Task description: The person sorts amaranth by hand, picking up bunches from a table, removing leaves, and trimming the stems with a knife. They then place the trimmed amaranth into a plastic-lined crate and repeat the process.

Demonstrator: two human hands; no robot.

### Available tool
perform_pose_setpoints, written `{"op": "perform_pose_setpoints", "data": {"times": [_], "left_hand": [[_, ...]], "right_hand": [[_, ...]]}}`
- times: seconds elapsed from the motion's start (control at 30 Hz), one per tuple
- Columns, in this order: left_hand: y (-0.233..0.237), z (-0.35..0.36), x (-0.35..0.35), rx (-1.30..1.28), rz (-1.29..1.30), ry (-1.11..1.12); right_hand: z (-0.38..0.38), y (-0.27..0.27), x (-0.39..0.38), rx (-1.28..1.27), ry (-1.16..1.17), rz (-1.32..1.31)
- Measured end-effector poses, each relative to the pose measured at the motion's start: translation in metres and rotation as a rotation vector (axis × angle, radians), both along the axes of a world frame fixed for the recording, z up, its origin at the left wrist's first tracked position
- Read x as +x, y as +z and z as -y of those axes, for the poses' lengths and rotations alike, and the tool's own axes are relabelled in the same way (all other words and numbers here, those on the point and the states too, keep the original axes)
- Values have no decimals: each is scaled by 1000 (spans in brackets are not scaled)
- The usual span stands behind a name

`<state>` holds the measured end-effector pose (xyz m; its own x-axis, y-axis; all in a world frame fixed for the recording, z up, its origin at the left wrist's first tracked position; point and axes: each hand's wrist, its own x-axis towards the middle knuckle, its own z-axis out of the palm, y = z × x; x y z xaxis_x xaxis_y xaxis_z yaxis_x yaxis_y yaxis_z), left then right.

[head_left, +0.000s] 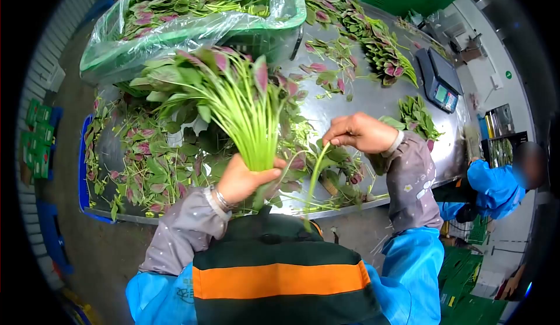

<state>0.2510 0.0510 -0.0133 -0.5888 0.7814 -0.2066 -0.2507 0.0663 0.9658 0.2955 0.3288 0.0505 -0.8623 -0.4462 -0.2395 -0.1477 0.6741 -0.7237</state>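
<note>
My left hand [246, 180] is wrapped round the lower stems of a thick bunch of red amaranth [248, 118]. Its green and purple leaves fan out toward the crate. To the right, my right hand [363, 132] pinches one end of a single amaranth stem [315, 176], which hangs down toward my apron. Loose amaranth leaves and stems [149, 167] lie scattered over the metal table [318, 199] under and around both hands. A small pile of amaranth [415, 118] rests just beyond my right wrist.
A green crate [192, 40] lined with clear plastic holds more amaranth at the back left. Bundled greens [382, 48] lie across the far table, beside a digital scale [440, 83]. At the right edge is another person in a blue sleeve [496, 188].
</note>
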Motion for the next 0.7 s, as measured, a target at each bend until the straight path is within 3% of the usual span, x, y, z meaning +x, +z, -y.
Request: {"op": "perform_pose_setpoints", "data": {"times": [0.1, 0.2, 0.3, 0.37, 0.4, 0.43, 0.53, 0.63, 0.7], "left_hand": [[-15, -4, 9, 96, 223, -27], [-27, 6, 11, -8, 145, -19], [-22, 10, 17, -50, 278, 94], [-28, 8, 14, 74, 424, -35], [-41, 4, 11, 42, 168, -28], [-43, 4, 13, 5, 158, 15], [-30, 4, 14, 30, 278, -137], [-34, 9, 23, 66, 629, -126], [-39, 15, 24, 133, 651, -124]], "right_hand": [[10, -1, -9, 12, -16, -17], [4, -26, -11, -60, -47, 21], [6, -33, -2, -71, -31, 66], [5, -42, -1, -164, -47, 48], [5, -45, -3, -212, -36, 90], [9, -43, -3, -281, -26, 45], [9, -39, -1, -236, -143, 34], [10, -48, 0, -192, -280, -19], [11, -55, 3, -127, -340, -124]]}}
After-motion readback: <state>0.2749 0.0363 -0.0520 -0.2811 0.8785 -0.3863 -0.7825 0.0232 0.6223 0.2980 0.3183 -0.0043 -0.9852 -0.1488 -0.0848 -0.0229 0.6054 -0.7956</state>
